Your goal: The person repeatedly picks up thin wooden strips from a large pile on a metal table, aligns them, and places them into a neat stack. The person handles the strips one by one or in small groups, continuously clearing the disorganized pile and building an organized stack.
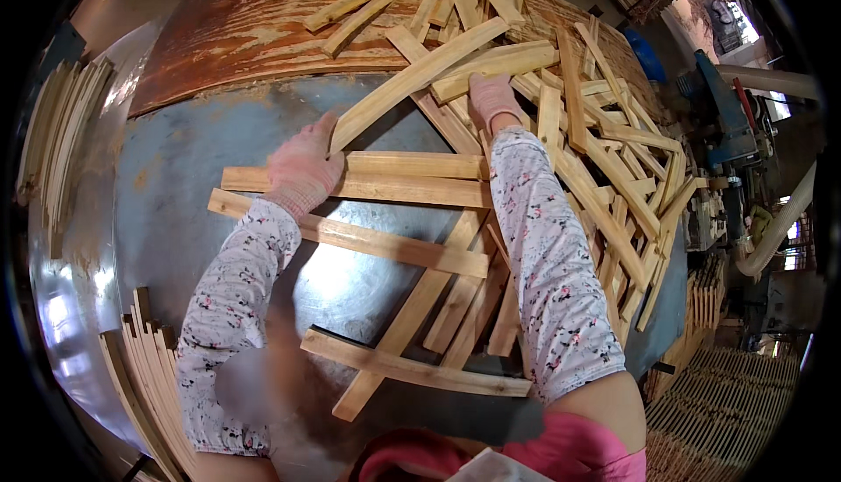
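Observation:
My left hand (302, 166), in a pale pink glove, grips the near end of a long wooden slat (420, 79) that slants up and away to the right. In a matching glove, my right hand (495, 101) is closed on another wooden slat (517, 60) at the edge of the heap, its fingers partly hidden. Beneath and beside my left wrist, two slats (412, 189) lie side by side across the metal table (166, 193). A third slat (394, 248) lies at a slant just nearer to me.
A tangled heap of slats (604, 166) covers the table's right side and reaches onto a worn plywood board (236, 22) at the back. Stacked slats stand at the left (66, 131) and lower left (149, 368). A curved slat (412, 370) lies near me; machinery (723, 114) stands far right.

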`<action>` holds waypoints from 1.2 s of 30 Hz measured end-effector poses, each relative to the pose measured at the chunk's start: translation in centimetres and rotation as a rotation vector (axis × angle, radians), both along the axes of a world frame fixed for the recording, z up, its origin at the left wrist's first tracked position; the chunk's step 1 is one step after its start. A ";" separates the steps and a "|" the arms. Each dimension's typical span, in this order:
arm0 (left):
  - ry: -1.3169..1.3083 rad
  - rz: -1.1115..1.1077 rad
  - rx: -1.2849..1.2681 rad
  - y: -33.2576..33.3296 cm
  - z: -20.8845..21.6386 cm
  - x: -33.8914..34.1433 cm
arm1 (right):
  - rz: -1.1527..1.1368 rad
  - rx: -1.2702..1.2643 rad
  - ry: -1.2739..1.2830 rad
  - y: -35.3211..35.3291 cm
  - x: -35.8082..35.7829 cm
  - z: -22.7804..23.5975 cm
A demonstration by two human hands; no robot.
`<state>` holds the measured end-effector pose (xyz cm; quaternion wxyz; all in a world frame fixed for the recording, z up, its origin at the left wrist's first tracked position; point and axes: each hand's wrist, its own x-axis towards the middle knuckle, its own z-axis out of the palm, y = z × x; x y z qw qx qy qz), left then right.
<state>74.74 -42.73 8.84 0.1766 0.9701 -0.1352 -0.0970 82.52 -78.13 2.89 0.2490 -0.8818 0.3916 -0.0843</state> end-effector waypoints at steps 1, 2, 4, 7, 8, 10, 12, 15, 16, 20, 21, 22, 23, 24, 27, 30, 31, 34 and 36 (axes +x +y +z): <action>-0.021 -0.038 -0.036 -0.8 0.0 0.8 | 0.064 0.167 -0.072 -1.6 0.4 0.4; -0.042 -0.074 -0.072 -1.8 0.1 1.6 | -0.007 0.215 -0.092 -2.8 0.3 0.4; -0.062 -0.166 -0.117 -4.1 1.4 3.5 | -0.166 0.265 -0.152 -3.1 0.9 0.4; -0.088 -0.201 -0.079 -7.1 3.3 7.3 | -0.316 0.775 -0.466 1.7 2.1 2.0; -0.101 -0.238 -0.085 -9.5 3.6 8.5 | -0.288 0.850 -0.538 0.5 2.0 1.4; -0.162 -0.392 0.026 -15.0 2.8 10.9 | -0.268 0.932 -0.649 -2.1 0.9 0.2; -0.168 -0.435 0.136 -17.6 2.5 11.0 | -0.266 0.935 -0.701 -2.3 0.6 0.1; -0.144 -0.339 0.207 -18.0 2.3 10.0 | -0.291 0.914 -0.739 -0.1 -0.4 0.8; -0.102 -0.329 0.209 -17.5 1.8 9.4 | -0.256 0.876 -0.692 0.1 -1.1 0.8; 0.131 -0.341 0.055 -11.3 5.4 4.8 | -0.121 1.019 -0.909 -1.2 -7.9 1.2; 0.199 -0.360 -0.026 -8.2 6.7 3.2 | -0.076 1.146 -1.049 -0.5 -9.9 1.9; 0.272 -0.362 -0.102 -3.9 7.7 1.1 | -0.028 1.266 -1.020 1.6 -12.2 3.6; 0.468 -0.309 -0.414 1.5 6.9 -1.5 | 0.021 1.394 -0.973 4.6 -15.1 6.3; 0.652 -0.267 -0.738 5.6 6.6 -4.5 | 0.064 1.504 -0.933 6.9 -18.4 8.6; 1.136 0.043 -1.039 11.8 9.4 -17.3 | 0.300 1.171 -0.633 13.3 -29.5 9.0; 1.127 0.138 -1.091 14.4 7.9 -28.9 | 0.323 1.191 -0.428 23.6 -38.4 7.3; 1.050 0.150 -1.124 15.0 6.2 -32.7 | 0.374 1.156 -0.387 27.4 -41.5 8.3; 1.049 0.293 -1.102 16.0 3.3 -41.2 | 0.827 0.510 -0.202 33.5 -49.6 6.0; 1.027 0.447 -1.212 16.9 2.2 -45.0 | 1.069 0.279 -0.007 31.6 -51.6 4.4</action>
